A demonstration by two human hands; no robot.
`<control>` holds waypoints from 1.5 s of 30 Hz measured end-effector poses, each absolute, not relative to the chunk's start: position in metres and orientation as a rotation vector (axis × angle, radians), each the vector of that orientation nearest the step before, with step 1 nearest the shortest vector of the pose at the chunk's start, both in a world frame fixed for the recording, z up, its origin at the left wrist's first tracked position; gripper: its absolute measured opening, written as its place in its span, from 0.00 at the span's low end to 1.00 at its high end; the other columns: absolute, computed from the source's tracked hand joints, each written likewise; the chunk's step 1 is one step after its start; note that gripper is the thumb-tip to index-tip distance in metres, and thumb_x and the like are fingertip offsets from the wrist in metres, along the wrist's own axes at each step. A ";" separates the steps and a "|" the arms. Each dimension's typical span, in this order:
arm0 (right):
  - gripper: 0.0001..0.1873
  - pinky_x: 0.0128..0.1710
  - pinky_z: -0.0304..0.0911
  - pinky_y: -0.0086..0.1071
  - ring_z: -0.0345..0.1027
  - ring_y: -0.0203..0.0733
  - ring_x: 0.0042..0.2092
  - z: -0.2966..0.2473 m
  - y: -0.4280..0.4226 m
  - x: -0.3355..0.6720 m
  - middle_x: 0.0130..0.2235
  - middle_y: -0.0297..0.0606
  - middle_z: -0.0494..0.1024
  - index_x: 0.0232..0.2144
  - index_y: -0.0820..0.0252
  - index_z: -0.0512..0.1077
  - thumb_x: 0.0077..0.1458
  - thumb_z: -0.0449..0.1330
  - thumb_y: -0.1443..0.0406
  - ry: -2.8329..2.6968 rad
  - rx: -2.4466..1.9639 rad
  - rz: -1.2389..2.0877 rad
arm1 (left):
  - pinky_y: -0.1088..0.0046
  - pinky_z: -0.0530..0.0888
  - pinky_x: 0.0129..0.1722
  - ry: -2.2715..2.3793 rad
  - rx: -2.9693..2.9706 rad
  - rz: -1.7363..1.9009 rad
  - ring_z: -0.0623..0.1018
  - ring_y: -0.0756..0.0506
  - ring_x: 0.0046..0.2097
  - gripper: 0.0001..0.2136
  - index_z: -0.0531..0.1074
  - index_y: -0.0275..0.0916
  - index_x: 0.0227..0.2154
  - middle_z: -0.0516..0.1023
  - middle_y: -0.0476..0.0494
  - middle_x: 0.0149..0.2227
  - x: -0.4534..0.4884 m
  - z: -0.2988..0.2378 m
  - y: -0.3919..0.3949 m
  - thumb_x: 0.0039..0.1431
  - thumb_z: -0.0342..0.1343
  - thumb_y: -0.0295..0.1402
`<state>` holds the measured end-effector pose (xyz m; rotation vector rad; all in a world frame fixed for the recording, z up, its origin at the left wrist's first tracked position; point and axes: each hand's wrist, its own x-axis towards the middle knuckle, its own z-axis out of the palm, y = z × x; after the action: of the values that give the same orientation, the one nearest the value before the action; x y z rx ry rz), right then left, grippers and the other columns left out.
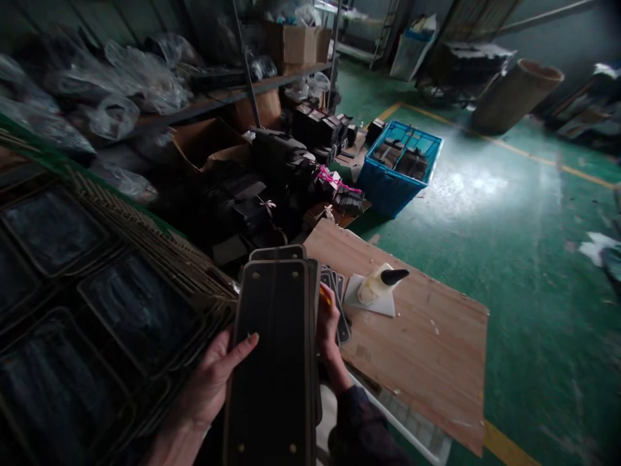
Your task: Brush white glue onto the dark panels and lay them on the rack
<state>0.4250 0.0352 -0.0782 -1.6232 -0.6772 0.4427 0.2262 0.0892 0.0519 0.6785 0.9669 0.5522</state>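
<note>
My left hand (213,375) grips the left edge of a long dark panel (272,362), its thumb lying across the front. The panel has rounded corners, a pale border and brassy studs near its ends. Another dark panel (277,252) shows behind it, slightly offset. My right hand (328,323) is closed by the right edge, around a small orange-yellow object (325,295) whose kind I cannot make out. Its fingers are partly hidden behind the panels. Just beyond that hand, more pale-edged panels (343,323) lie on the wooden board (427,336).
A pale bottle (373,287) with a black nozzle rests on a white piece (388,305) on the board. Stacked dark pieces (136,304) rise at left. A blue crate (395,191) stands on the green floor (524,259). Shelving (204,103) holds plastic bags and cartons.
</note>
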 end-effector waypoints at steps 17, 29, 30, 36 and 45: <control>0.21 0.40 0.71 0.35 0.76 0.41 0.40 -0.237 -0.102 0.630 0.41 0.42 0.80 0.52 0.59 0.68 0.65 0.46 0.55 -0.783 -2.221 0.386 | 0.62 0.76 0.43 1.159 0.797 0.410 0.79 0.39 0.41 0.27 0.70 0.32 0.41 0.80 0.35 0.41 0.398 -0.254 0.124 0.41 0.70 0.42; 0.24 0.36 0.66 0.34 0.76 0.45 0.38 -0.273 -0.082 0.653 0.43 0.46 0.79 0.52 0.61 0.70 0.66 0.44 0.54 -1.016 -2.415 0.338 | 0.66 0.73 0.40 1.322 1.436 0.352 0.78 0.40 0.39 0.13 0.66 0.39 0.35 0.78 0.39 0.37 0.396 -0.293 0.125 0.51 0.62 0.38; 0.24 0.36 0.66 0.33 0.76 0.45 0.38 -0.271 -0.083 0.652 0.43 0.45 0.79 0.52 0.60 0.70 0.66 0.44 0.55 -1.029 -2.413 0.344 | 0.65 0.73 0.39 1.359 1.507 0.331 0.78 0.39 0.39 0.14 0.66 0.39 0.37 0.78 0.39 0.37 0.395 -0.293 0.125 0.51 0.62 0.38; 0.19 0.33 0.65 0.29 0.76 0.42 0.38 -0.254 -0.093 0.644 0.43 0.42 0.79 0.50 0.60 0.70 0.67 0.47 0.58 -1.251 -2.384 0.223 | 0.63 0.75 0.40 1.411 1.748 0.435 0.76 0.40 0.43 0.18 0.67 0.40 0.45 0.73 0.40 0.41 0.368 -0.285 0.099 0.54 0.59 0.41; 0.16 0.38 0.68 0.29 0.76 0.40 0.41 -0.233 -0.119 0.623 0.45 0.42 0.79 0.50 0.58 0.70 0.66 0.51 0.59 -1.214 -2.304 0.274 | 0.67 0.74 0.31 1.529 1.508 0.265 0.74 0.45 0.30 0.20 0.69 0.38 0.37 0.70 0.46 0.31 0.300 -0.296 0.016 0.49 0.58 0.49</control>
<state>0.6228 -0.1187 -0.2329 -2.3038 -1.2138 0.2736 0.3002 0.0158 -0.2965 1.5083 1.5290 0.2654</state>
